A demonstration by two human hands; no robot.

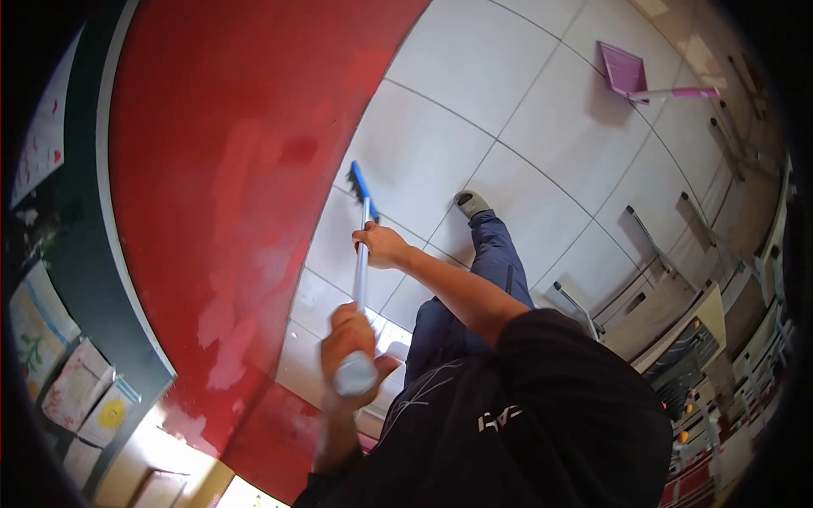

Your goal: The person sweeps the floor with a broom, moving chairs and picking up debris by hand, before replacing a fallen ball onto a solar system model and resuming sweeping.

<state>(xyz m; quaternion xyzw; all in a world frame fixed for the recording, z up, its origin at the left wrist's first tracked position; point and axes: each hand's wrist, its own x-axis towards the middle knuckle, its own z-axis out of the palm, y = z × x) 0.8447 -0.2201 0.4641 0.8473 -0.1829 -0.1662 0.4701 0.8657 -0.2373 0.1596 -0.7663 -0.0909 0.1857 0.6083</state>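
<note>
I see the left hand (345, 343) and right hand (386, 246) wrapped round the broom (362, 275), mid-frame, whose blue brush (360, 180) could bump the red wall (212, 186) if they swing too hard.

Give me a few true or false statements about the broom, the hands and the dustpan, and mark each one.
1. The left hand is at the top end of the broom handle. True.
2. The right hand holds the dustpan. False: it grips the broom handle, below the left hand.
3. The brush head is blue. True.
4. The dustpan is green. False: it is pinkish purple.
5. Neither hand touches the dustpan. True.
</note>
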